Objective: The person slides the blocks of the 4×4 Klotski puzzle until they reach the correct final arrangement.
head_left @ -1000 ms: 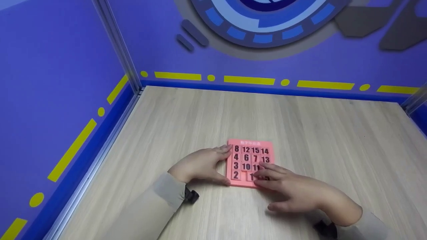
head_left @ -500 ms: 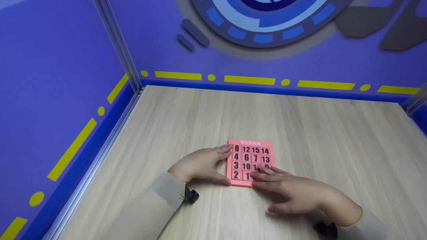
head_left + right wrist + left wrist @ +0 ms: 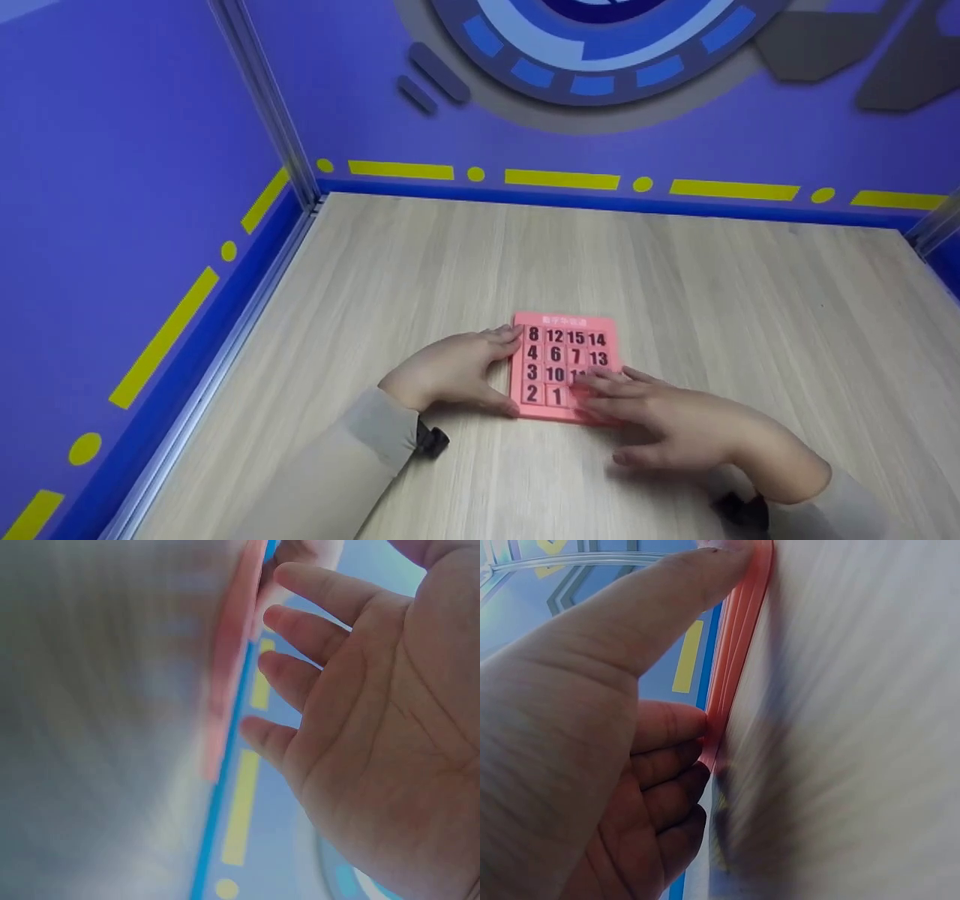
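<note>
A pink number slide puzzle (image 3: 555, 354) lies flat on the wooden table, with black numerals on its tiles. Along its left edge rests my left hand (image 3: 450, 369), thumb at the near left corner and fingertips farther up the side. The left wrist view shows the thumb (image 3: 652, 611) and a fingertip against the pink side. My right hand (image 3: 667, 420) is over the lower right of the puzzle, fingers extended, hiding several tiles. The tile numbered 1 (image 3: 556, 395) sits beside the 2. In the right wrist view the fingers look spread, apart from the frame's side.
The light wooden table (image 3: 420, 255) surrounds the puzzle. Blue-purple panels (image 3: 150, 135) with yellow dashes stand at the left and back. A metal post (image 3: 262, 105) joins them at the far left corner.
The 1 tile slid left to beside the 2 as my right fingers moved left. Since then my right hand has shifted slightly right. My left hand stays at the puzzle's edge.
</note>
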A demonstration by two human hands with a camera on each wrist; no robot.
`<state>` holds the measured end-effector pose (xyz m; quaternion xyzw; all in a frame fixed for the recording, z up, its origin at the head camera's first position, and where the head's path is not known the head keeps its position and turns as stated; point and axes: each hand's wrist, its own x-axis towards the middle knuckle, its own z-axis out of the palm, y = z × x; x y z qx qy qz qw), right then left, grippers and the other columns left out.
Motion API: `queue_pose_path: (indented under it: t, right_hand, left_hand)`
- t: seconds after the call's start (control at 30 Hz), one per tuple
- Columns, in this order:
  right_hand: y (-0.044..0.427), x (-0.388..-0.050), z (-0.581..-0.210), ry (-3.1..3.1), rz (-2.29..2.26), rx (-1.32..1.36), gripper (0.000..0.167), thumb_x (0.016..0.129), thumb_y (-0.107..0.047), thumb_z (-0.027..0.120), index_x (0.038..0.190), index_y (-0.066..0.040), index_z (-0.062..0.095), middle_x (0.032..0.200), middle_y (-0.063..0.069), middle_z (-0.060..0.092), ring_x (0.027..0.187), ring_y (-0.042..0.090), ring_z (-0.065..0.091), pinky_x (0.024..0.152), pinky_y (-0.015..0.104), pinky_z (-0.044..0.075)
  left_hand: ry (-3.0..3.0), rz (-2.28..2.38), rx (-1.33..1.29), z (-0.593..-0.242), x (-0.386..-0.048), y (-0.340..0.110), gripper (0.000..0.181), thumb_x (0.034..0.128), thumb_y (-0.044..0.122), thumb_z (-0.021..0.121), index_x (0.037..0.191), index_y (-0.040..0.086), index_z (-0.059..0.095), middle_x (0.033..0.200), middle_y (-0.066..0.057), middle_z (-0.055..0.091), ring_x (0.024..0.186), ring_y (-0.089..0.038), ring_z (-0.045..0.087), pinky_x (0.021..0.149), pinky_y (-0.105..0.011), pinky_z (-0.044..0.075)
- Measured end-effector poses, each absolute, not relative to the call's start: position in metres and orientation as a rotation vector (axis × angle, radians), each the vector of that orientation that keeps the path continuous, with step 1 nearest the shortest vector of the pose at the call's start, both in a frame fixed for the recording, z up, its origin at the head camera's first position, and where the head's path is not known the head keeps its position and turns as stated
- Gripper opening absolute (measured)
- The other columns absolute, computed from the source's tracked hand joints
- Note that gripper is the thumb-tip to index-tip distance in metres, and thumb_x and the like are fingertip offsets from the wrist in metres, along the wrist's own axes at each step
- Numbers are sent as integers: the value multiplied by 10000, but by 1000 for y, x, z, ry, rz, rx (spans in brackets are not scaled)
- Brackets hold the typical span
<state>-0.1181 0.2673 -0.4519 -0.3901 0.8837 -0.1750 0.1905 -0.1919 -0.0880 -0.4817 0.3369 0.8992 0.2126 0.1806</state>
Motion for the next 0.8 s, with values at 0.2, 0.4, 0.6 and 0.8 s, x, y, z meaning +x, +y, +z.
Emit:
queue_pose_path:
  t: [0.2,0.4,0.6,0.8]
  right_hand:
    - [283,-123,-435,2570,-430,-992,671,1087,-461,731,1678,-184,574,1793,60,497,1644,404,499,1323,693,425]
    - [288,-125,-431,2556,-415,-976,616,1097,-453,722,1639,-176,623,1725,45,588,1592,380,574,1285,673,489]
    - [287,-125,-432,2521,-364,-936,604,1077,-475,739,1606,-194,662,1693,10,623,1599,379,567,1280,674,493]
    - [284,-121,-434,2488,-325,-828,698,1048,-577,740,1624,-194,642,1732,23,577,1641,402,508,1316,701,439]
  left_hand:
    - [2541,613,947,-483,-192,-89,1080,890,553,940,1744,131,432,1878,28,298,1761,-186,284,1463,-400,264]
    - [2536,624,944,-485,-193,-90,1086,888,555,941,1746,130,429,1880,35,289,1764,-188,275,1465,-403,258]
    - [2522,636,925,-484,-193,-90,1085,895,554,935,1755,151,411,1886,67,262,1772,-180,245,1469,-402,241]
    - [2526,627,929,-484,-192,-90,1081,890,552,938,1751,152,421,1885,54,266,1769,-184,255,1467,-409,247]
